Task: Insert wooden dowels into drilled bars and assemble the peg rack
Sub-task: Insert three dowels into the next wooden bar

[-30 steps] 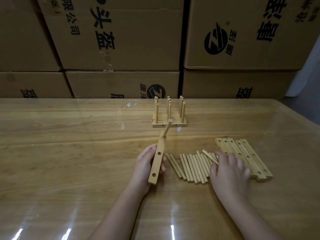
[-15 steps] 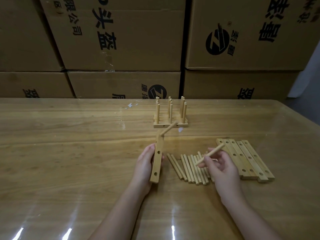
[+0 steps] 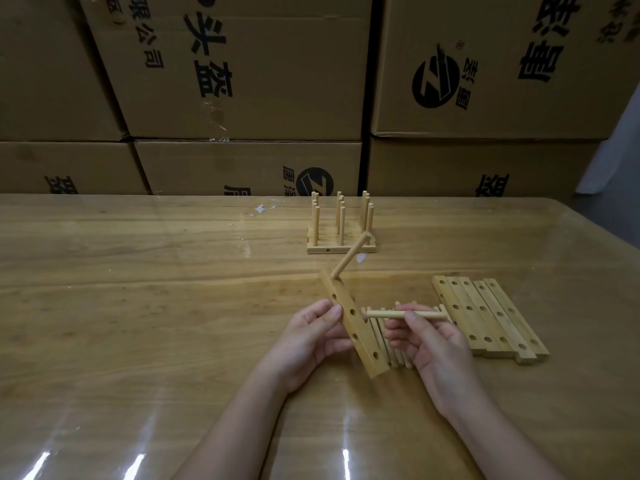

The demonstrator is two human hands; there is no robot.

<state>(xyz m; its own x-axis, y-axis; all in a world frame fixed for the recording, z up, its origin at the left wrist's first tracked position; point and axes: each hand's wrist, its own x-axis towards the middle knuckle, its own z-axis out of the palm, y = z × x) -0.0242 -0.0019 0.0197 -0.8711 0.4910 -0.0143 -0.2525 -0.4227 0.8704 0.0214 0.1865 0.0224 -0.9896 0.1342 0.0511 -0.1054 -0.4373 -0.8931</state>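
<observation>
We list: left hand grips bar; right hand pinches dowel between thumb and fingers, tip beside bar.

The right hand has lifted off the loose pile at centre frame with one dowel, now held level, its left tip near the bar. The left hand has turned the bar's drilled face toward that dowel.

Storeroom or small workshop: stacked brown cardboard cartons with black printed characters wall off a long, glossy wooden worktable bearing batched parts.
</observation>
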